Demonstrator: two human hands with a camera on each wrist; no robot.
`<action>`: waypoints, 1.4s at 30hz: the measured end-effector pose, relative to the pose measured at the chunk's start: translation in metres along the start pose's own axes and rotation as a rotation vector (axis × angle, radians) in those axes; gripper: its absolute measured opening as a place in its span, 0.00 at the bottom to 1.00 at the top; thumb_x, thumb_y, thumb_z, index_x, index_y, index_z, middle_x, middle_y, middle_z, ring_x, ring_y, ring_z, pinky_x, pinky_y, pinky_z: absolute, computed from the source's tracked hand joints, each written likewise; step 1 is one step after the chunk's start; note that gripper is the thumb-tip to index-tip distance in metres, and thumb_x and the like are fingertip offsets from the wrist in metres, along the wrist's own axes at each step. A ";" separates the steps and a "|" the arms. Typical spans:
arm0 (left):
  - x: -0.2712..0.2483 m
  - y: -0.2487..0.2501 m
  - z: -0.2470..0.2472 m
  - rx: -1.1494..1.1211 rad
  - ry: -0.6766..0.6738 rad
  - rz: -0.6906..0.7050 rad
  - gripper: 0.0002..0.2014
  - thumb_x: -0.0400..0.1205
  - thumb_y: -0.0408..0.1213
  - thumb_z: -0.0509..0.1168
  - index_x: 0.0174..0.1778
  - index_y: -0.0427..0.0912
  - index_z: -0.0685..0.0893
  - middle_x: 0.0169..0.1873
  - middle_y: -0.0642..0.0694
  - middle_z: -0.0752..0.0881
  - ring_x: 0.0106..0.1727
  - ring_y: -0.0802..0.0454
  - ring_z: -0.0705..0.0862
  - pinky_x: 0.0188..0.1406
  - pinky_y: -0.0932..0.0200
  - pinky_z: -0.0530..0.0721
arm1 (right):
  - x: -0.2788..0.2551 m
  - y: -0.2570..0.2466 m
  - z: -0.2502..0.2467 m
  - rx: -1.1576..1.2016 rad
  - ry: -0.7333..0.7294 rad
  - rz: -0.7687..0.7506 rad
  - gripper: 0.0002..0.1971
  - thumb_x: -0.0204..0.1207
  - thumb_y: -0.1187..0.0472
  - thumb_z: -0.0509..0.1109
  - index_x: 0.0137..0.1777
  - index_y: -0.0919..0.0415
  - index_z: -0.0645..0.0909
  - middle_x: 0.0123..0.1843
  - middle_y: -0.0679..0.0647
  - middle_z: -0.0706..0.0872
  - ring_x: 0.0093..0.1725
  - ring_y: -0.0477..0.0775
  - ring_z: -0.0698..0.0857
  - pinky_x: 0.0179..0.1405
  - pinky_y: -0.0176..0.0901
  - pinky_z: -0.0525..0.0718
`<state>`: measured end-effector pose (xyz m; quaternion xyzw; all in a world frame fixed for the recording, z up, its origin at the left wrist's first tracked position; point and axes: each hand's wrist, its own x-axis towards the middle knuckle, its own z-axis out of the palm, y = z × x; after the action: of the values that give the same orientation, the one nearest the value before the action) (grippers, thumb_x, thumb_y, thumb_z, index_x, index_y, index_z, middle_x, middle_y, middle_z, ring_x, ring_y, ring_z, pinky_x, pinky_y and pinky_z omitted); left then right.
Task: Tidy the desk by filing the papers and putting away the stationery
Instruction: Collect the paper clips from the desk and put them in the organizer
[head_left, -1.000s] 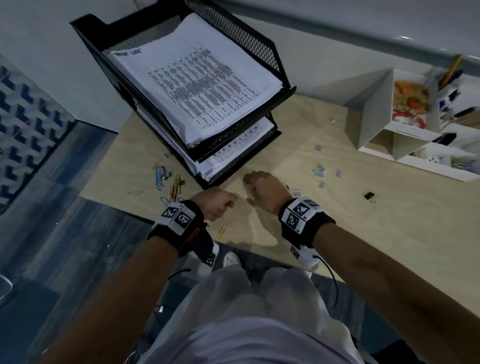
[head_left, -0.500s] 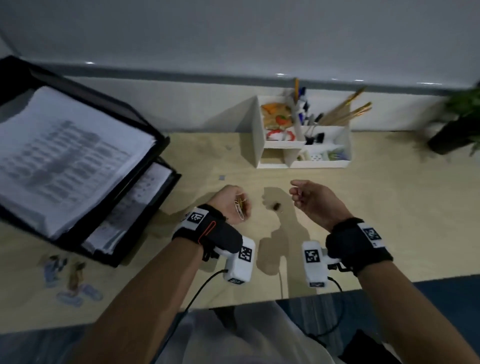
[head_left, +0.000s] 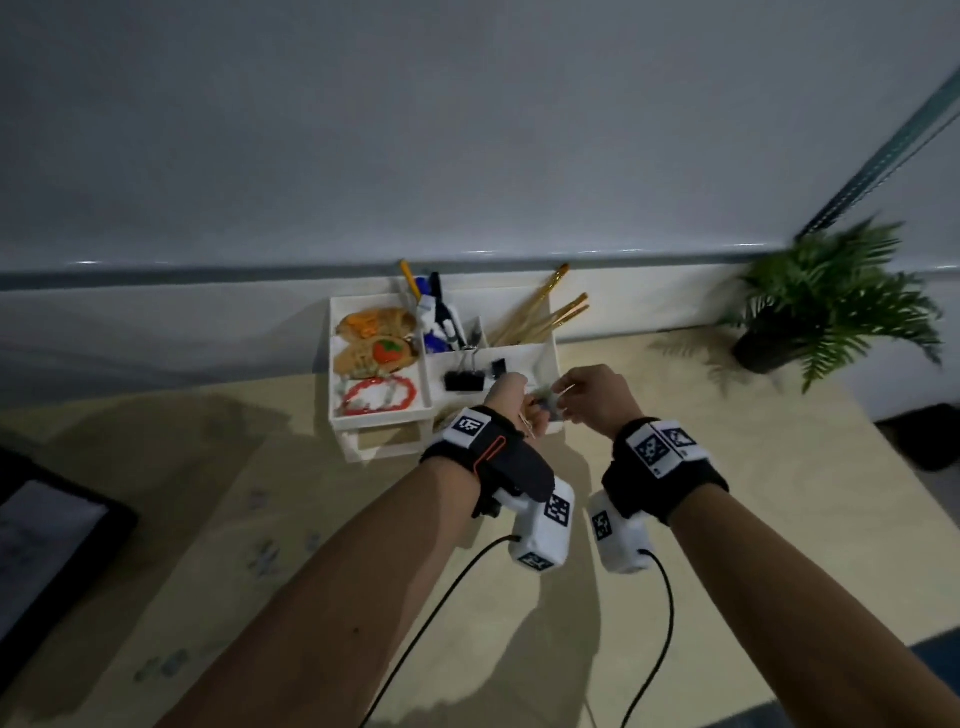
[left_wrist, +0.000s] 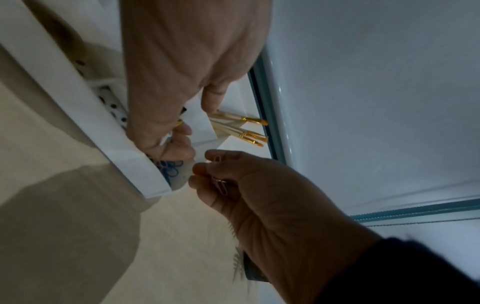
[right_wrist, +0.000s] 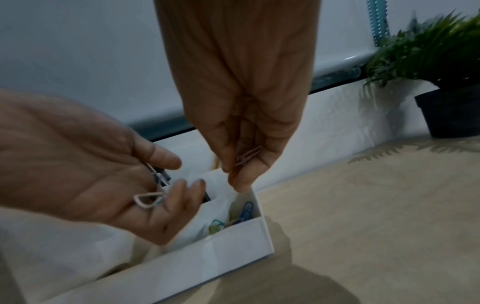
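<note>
A white desk organizer (head_left: 384, 441) stands at the back of the wooden desk. Both hands hover over its front right compartment, where coloured paper clips (right_wrist: 244, 211) lie; the same pile of clips (left_wrist: 170, 167) shows in the left wrist view. My left hand (head_left: 514, 405) is turned palm up, fingers curled, cupping several pale paper clips (right_wrist: 149, 200). My right hand (head_left: 587, 395) points down beside it and pinches pink paper clips (right_wrist: 246, 157) between thumb and fingertips, just above the compartment wall (right_wrist: 207, 259).
The organizer also holds black binder clips (head_left: 464, 379), gold brushes (head_left: 540, 317), pens (head_left: 436, 312) and red rubber bands (head_left: 379, 395). A potted fern (head_left: 831, 312) stands back right. The black paper tray (head_left: 47, 535) sits at the left edge, with small items (head_left: 265, 551) scattered near it.
The head has swung right from the paper tray to the organizer. Both hands have moved forward off the desk to the front right compartment, carrying paper clips.
</note>
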<state>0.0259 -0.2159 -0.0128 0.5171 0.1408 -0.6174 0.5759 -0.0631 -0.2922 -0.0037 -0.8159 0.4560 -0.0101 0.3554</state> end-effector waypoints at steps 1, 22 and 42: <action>0.011 0.000 0.005 -0.001 0.014 0.002 0.18 0.86 0.42 0.52 0.32 0.36 0.70 0.27 0.42 0.68 0.26 0.51 0.66 0.25 0.64 0.66 | 0.005 0.001 -0.001 -0.019 -0.002 -0.005 0.10 0.69 0.75 0.64 0.42 0.63 0.84 0.44 0.68 0.89 0.48 0.64 0.87 0.52 0.52 0.83; -0.059 -0.009 -0.035 0.177 -0.089 0.136 0.16 0.86 0.43 0.51 0.54 0.36 0.80 0.48 0.39 0.84 0.52 0.45 0.84 0.61 0.54 0.76 | -0.031 -0.015 0.014 -0.032 0.110 -0.108 0.12 0.73 0.70 0.63 0.51 0.72 0.85 0.52 0.68 0.89 0.56 0.66 0.84 0.58 0.49 0.78; -0.282 -0.095 -0.484 0.539 0.489 0.293 0.15 0.84 0.33 0.57 0.32 0.40 0.80 0.21 0.47 0.84 0.14 0.60 0.77 0.18 0.70 0.69 | -0.277 -0.203 0.325 -0.165 -0.569 -0.648 0.09 0.74 0.71 0.65 0.51 0.69 0.85 0.47 0.57 0.87 0.46 0.50 0.81 0.44 0.35 0.73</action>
<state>0.1192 0.3443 -0.0333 0.7963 0.0316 -0.4020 0.4508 0.0349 0.1688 -0.0417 -0.9128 0.0599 0.1405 0.3788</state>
